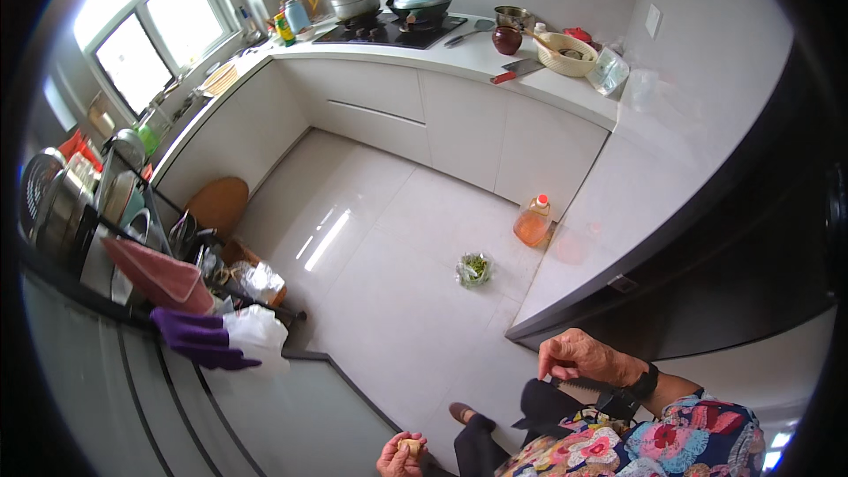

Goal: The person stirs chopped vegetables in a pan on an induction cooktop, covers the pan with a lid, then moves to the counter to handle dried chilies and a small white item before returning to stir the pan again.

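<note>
At the bottom edge, my left hand (401, 456) grips a small pale-brown lump (412, 447) between thumb and fingers; its exact kind is unclear. My right hand (580, 356) is raised near the dark cabinet end, its fingers loosely bent. Nothing shows in it, though its palm side is partly hidden. A black band (644, 381) circles the right wrist. Beyond my hands, a clear plastic bag of green vegetables (475, 269) rests on the tiled floor. Farther off, a plastic jug of orange-yellow liquid (532, 224) with a red cap stands by the cabinet.
A glass sliding door (318, 404) and a loaded rack with purple gloves (199, 338) border the left. The white counter (371, 52) carries a steel pot (354, 1), a lidded wok (420, 6), a cleaver (520, 70) and a cream basket (571, 59). A dark panel (722, 265) stands at right.
</note>
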A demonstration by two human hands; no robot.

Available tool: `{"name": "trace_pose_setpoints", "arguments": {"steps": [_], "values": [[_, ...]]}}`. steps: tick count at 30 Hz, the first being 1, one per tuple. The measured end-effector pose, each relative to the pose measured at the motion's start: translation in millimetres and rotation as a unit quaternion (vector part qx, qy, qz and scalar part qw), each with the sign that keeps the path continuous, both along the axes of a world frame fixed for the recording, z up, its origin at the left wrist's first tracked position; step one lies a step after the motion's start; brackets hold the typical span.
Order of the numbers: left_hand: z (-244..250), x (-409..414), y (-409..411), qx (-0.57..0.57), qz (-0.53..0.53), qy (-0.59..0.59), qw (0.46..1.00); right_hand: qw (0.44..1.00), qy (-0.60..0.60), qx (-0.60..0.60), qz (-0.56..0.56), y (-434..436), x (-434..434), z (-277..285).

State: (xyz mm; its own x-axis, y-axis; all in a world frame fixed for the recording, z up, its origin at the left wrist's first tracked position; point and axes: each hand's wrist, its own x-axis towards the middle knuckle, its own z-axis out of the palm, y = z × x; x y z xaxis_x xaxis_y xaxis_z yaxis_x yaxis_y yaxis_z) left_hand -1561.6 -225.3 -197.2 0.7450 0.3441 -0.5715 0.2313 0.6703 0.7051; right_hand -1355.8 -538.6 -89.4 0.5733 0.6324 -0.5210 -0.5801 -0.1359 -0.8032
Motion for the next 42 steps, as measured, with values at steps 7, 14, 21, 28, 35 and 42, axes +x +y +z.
{"name": "trace_pose_setpoints", "arguments": {"steps": [7, 14, 21, 28, 35, 42], "values": [[-8.4, 99.1, 76.2, 0.017, -0.052, 0.003, 0.998, 0.997, -0.012, -0.021, -0.079, 34.3, 57.9, -4.5], [5.4, 203.7, 126.9, 0.054, -0.087, 0.014, 0.995, 0.974, -0.02, 0.054, -0.218, 55.3, 134.7, -19.3], [-10.0, 306.5, 176.2, 0.026, -0.139, -0.023, 0.99, 0.942, 0.001, 0.103, -0.32, 86.4, 207.6, -31.2], [1.7, 443.2, 232.7, 0.057, -0.222, 0.014, 0.973, 0.921, -0.052, 0.055, -0.383, 139.0, 297.2, -23.8], [0.9, 579.3, 262.2, 0.119, -0.303, -0.021, 0.945, 0.912, -0.048, -0.007, -0.407, 185.2, 364.1, -16.3], [-0.3, 719.3, 226.7, 0.111, -0.395, -0.049, 0.911, 0.885, -0.036, -0.025, -0.463, 161.9, 437.5, -36.6]]}}
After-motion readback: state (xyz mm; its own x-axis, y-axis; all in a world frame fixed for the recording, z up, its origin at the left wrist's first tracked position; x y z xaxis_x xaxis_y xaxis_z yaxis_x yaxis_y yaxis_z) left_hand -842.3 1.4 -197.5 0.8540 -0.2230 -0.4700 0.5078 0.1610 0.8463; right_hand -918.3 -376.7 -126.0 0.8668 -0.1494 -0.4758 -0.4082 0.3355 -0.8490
